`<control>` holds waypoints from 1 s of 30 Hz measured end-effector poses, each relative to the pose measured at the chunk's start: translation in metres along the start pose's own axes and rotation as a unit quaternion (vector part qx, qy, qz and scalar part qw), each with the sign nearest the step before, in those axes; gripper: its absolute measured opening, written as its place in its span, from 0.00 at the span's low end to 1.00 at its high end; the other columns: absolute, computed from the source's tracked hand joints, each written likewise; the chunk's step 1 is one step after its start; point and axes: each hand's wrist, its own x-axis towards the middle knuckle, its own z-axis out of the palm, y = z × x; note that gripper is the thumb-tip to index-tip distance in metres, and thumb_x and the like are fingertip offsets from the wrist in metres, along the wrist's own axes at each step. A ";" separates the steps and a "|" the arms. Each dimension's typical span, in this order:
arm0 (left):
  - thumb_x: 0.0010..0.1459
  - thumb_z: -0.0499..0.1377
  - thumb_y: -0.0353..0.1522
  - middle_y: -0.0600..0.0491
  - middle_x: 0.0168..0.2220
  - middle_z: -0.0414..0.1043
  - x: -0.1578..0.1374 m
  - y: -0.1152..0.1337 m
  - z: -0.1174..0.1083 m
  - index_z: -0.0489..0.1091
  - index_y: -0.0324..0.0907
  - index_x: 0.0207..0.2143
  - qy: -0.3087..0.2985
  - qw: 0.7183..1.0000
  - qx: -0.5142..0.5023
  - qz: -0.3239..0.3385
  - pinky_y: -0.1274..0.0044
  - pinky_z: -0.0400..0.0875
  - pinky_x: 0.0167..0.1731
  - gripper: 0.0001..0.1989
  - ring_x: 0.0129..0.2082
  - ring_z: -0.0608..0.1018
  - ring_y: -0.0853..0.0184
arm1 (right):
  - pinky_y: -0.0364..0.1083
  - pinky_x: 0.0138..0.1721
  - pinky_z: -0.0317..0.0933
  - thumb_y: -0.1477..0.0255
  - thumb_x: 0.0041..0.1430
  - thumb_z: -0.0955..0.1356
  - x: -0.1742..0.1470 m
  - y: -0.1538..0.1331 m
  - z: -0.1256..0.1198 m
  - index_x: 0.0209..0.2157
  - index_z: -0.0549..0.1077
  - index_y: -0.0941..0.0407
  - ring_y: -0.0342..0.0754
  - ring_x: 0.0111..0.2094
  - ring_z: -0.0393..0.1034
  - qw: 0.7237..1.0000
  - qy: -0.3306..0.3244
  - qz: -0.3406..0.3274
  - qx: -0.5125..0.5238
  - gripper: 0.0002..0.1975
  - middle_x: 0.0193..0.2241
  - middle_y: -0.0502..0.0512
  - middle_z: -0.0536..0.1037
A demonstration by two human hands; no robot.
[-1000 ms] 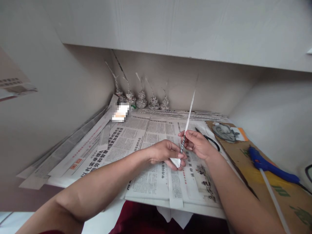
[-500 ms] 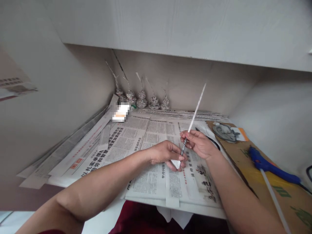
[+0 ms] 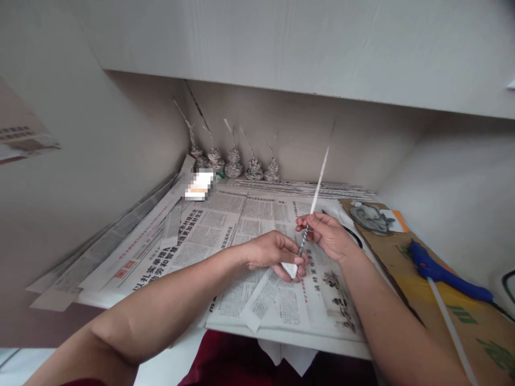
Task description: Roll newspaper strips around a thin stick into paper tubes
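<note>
A thin rolled paper stick [image 3: 319,187] stands tilted between my hands, white toward its top and dark-striped lower down. A fine rod seems to extend from its upper end. My right hand [image 3: 328,234] pinches the stick about midway. My left hand [image 3: 270,251] is closed at its lower end, where thumb and fingers hold the newspaper strip [image 3: 257,304] joined to the roll. The strip trails below the left hand over the newspaper sheets [image 3: 241,236]. Part of the strip is hidden by my fingers.
Several coiled paper figures [image 3: 234,163] line the back wall beside a row of thin paper sticks [image 3: 309,188]. Paper strips [image 3: 116,225] lie left, near a pixelated bright object [image 3: 199,185]. A blue glue gun [image 3: 446,276] rests on cardboard [image 3: 402,268] at right.
The stick's upper end has shifted left and slightly down. The trailing newspaper strip has swung to the left. Both hands stay in nearly the same place.
</note>
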 end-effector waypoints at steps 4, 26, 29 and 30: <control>0.50 0.63 0.36 0.48 0.33 0.74 -0.001 0.001 0.000 0.73 0.37 0.40 -0.002 1.000 -0.003 0.000 0.72 0.74 0.31 0.16 0.32 0.78 0.64 | 0.41 0.27 0.59 0.64 0.51 0.70 -0.002 -0.001 0.000 0.33 0.76 0.57 0.47 0.37 0.68 0.999 -0.035 0.012 -0.014 0.11 0.38 0.57 0.73; 0.49 0.63 0.37 0.47 0.34 0.75 -0.001 0.000 0.000 0.73 0.38 0.39 -0.012 1.000 0.025 -0.004 0.71 0.74 0.31 0.16 0.34 0.78 0.64 | 0.41 0.23 0.54 0.63 0.49 0.71 -0.001 -0.001 -0.002 0.34 0.74 0.57 0.40 0.22 0.60 0.999 -0.038 0.020 0.018 0.13 0.22 0.49 0.67; 0.49 0.63 0.38 0.47 0.33 0.75 -0.001 0.000 0.000 0.73 0.38 0.39 -0.006 0.999 0.035 -0.008 0.71 0.74 0.31 0.16 0.33 0.78 0.64 | 0.41 0.22 0.53 0.65 0.44 0.74 0.000 -0.001 -0.001 0.27 0.73 0.57 0.41 0.24 0.61 0.999 -0.016 0.007 0.030 0.11 0.23 0.50 0.68; 0.49 0.63 0.38 0.47 0.33 0.75 -0.001 0.000 0.000 0.73 0.38 0.39 -0.004 0.999 0.038 -0.009 0.71 0.74 0.31 0.16 0.33 0.78 0.65 | 0.41 0.21 0.52 0.66 0.43 0.74 0.001 0.000 -0.001 0.26 0.72 0.57 0.41 0.25 0.62 0.999 -0.004 0.003 0.036 0.12 0.24 0.50 0.69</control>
